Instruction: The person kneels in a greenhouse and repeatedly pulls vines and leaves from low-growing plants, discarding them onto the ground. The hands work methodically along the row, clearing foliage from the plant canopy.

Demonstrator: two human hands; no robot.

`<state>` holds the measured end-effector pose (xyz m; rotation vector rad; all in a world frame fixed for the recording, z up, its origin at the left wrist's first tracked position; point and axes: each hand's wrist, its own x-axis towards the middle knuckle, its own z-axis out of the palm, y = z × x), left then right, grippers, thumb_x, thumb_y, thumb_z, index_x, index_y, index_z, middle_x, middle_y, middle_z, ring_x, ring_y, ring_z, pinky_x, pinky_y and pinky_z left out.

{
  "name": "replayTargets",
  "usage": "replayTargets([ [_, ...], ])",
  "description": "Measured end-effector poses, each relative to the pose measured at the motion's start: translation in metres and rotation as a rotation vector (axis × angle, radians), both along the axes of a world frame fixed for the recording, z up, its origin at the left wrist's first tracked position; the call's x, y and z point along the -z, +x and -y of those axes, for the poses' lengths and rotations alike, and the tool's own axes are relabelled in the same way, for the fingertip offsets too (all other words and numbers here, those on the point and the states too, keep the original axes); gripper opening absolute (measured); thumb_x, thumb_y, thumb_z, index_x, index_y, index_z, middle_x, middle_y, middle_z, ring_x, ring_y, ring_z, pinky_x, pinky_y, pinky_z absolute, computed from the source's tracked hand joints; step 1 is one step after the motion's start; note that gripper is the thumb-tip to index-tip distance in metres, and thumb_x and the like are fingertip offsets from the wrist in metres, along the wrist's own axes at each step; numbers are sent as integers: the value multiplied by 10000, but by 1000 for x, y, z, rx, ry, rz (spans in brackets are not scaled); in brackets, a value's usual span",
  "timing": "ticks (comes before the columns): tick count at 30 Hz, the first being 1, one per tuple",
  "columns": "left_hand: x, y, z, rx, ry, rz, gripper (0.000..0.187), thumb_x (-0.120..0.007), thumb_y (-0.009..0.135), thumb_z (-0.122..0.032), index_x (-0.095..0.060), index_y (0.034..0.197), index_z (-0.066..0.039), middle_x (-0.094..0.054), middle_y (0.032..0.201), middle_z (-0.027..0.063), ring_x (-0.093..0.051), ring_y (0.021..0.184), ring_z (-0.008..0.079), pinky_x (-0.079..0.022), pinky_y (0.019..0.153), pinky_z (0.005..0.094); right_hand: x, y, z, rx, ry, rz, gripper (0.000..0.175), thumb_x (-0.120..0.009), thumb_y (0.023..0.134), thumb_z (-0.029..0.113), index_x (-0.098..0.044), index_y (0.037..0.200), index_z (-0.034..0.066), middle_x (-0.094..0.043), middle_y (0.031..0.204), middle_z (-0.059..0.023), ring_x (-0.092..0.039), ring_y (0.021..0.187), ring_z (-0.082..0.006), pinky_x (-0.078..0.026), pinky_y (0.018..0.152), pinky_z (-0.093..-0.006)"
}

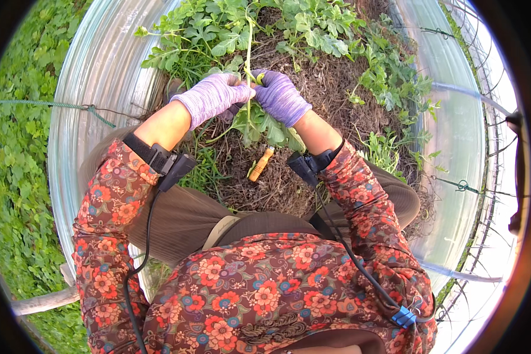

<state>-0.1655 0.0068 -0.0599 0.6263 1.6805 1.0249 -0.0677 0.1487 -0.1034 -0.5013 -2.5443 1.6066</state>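
Purple knit gloves cover both hands, which meet at a pale green watermelon-like vine stem point(249, 46). My left hand point(217, 95) pinches the stem from the left between thumb and fingers. From the right, my right hand point(279, 95) grips it at the same spot, with a small yellow-green piece point(259, 78) by its fingers. Lobed leaves point(265, 126) hang just below the hands. A tool with an orange-brown wooden handle point(261, 164) lies on the dry mulch nearer my body; its working end is hidden or unclear.
Leafy vines point(323, 31) spread ahead and along the right over dry straw mulch point(323, 84). Clear plastic sheeting point(101, 57) curves up on the left, and more sheeting point(451, 159) on the right. A green rope point(40, 103) crosses the left sheet. Cables run from both wrist devices.
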Motion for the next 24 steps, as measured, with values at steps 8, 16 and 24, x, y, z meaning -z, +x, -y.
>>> replayTargets([
  [8,11,-9,0,61,18,-346,233,-606,821,-243,-644,874,-20,-611,664,44,-549,575,131,-455,564,284,-16,0,-8,-9,146,233,367,-619,791,355,-632,935,18,-633,763,-178,-615,697,-294,-469,656,-378],
  [16,-10,-12,9,-91,-7,87,214,-593,826,-185,-609,935,-1,-653,749,104,-613,567,155,-497,495,261,-10,6,-48,299,386,43,347,-582,826,331,-612,998,32,-625,831,-205,-606,774,-334,-472,722,-383],
  [24,-2,-5,13,-12,6,154,237,-595,838,-208,-612,946,3,-648,739,106,-609,572,158,-502,504,269,-7,16,-15,-196,526,-222,287,-546,850,267,-534,1105,136,-610,739,-145,-601,686,-323,-477,595,-396],
])
